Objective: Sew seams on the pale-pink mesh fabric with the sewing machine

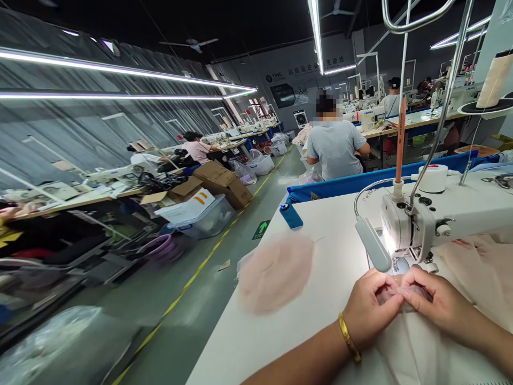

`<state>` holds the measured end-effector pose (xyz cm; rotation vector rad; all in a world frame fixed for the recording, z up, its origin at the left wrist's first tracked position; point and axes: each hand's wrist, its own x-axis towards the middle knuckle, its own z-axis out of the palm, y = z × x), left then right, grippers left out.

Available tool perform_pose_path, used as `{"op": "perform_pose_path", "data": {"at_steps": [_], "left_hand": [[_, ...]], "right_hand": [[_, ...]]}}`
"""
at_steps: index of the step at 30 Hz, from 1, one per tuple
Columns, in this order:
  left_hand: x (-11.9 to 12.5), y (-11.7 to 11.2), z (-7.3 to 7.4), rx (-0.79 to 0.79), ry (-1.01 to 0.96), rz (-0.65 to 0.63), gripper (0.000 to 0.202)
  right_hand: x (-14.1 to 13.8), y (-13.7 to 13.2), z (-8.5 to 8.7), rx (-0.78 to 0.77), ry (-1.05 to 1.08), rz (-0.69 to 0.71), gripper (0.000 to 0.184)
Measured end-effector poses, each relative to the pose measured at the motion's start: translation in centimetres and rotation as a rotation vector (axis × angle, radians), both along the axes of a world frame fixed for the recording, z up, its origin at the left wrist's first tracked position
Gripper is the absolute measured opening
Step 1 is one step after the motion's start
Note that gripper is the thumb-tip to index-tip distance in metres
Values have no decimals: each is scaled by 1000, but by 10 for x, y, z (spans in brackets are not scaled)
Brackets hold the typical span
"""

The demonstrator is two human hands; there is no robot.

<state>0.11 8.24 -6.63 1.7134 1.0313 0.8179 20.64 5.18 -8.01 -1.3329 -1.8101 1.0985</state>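
Note:
In front of the sewing machine (404, 224), both my hands meet over sheer pale pink fabric (417, 342). My left hand (371, 302), with a gold bangle on its wrist, pinches the fabric between thumb and fingers. Thumb to thumb with it, my right hand (435, 299) pinches the same cloth. The needle area lies just beyond my fingertips and is partly hidden by them. More of the fabric spreads under the machine arm to the right. A separate rounded piece of sheer pink fabric (276, 272) lies flat on the white table at the left.
A blue thread spool (291, 216) lies near the table's far left corner. A grey lamp (372, 245) on a bent metal neck hangs left of the needle. Beyond a blue cloth trough (340, 187) sits a person in a grey shirt (336, 147). Boxes and bins line the aisle.

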Motion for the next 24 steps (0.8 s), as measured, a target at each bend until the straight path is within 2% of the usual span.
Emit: {"op": "perform_pose_path", "data": {"at_steps": [5,9,15,24], "left_hand": [[5,-1,-5,-137,-105,37,25],[8,-1,-7,-196,-112,74,26],[8,-2,-1,-308,-141,28,20],[6,-2,-1,-295,-179,28,18]], "right_hand": [[-1,-1,1,59,-15,-27,32],[0,-1,0,88,-39,-21,32],[0,-3,1,108,-46,-15,31],[2,-2,-1,-10,-25,8,31]]}}
